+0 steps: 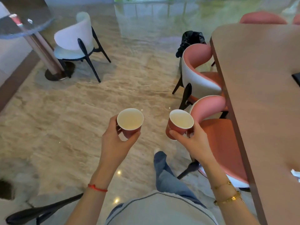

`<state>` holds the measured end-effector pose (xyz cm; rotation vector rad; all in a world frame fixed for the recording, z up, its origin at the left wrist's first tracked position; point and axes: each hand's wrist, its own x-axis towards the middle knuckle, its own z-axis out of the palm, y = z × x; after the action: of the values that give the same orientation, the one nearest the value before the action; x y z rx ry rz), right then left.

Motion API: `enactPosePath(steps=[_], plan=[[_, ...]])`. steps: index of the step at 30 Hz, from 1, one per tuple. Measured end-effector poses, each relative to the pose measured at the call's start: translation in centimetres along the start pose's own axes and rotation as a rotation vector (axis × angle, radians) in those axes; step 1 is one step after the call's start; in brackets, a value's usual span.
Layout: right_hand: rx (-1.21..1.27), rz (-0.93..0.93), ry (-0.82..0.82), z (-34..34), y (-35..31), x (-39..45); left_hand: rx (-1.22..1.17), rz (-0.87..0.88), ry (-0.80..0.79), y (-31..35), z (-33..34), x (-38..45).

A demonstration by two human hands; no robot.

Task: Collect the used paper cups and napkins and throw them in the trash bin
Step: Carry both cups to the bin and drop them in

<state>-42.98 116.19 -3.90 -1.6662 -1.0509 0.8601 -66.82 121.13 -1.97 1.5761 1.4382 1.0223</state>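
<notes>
My left hand (116, 141) grips a red paper cup (130, 121) with a white, empty-looking inside, held upright over the marble floor. My right hand (192, 143) holds a second red paper cup (180, 123), tilted slightly left, next to a pink chair. A bin lined with a black bag (190, 40) stands on the floor farther ahead, beyond the pink chairs. A white napkin (295, 174) lies at the right edge of the long brown table (259, 86). Another red cup (15, 19) stands on the round glass table at far left.
Two pink chairs (203, 78) are tucked along the long table's left side. A white chair (76, 41) and the round glass table (24, 28) on a pedestal stand at upper left. A dark chair leg (40, 210) crosses the lower left. Open marble floor lies between.
</notes>
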Motion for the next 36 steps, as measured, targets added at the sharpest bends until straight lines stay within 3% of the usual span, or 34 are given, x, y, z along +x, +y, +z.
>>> enactPosePath(steps=[10, 15, 24, 36], plan=[[0.000, -0.029, 0.029, -1.2, -2.6, 25.7, 0.022, 0.050, -0.014, 2.8, 8.7, 24.6], [-0.018, -0.016, 0.033, -1.2, -4.3, 34.6, 0.004, 0.069, -0.042, 4.1, 11.7, 33.4], [0.017, 0.036, 0.082, 1.0, -4.9, 51.2, -0.012, 0.067, -0.144, 2.9, 17.0, 51.4], [0.036, 0.052, 0.212, 4.6, -9.1, 79.7, 0.004, 0.169, -0.273, 4.1, 23.2, 82.8]])
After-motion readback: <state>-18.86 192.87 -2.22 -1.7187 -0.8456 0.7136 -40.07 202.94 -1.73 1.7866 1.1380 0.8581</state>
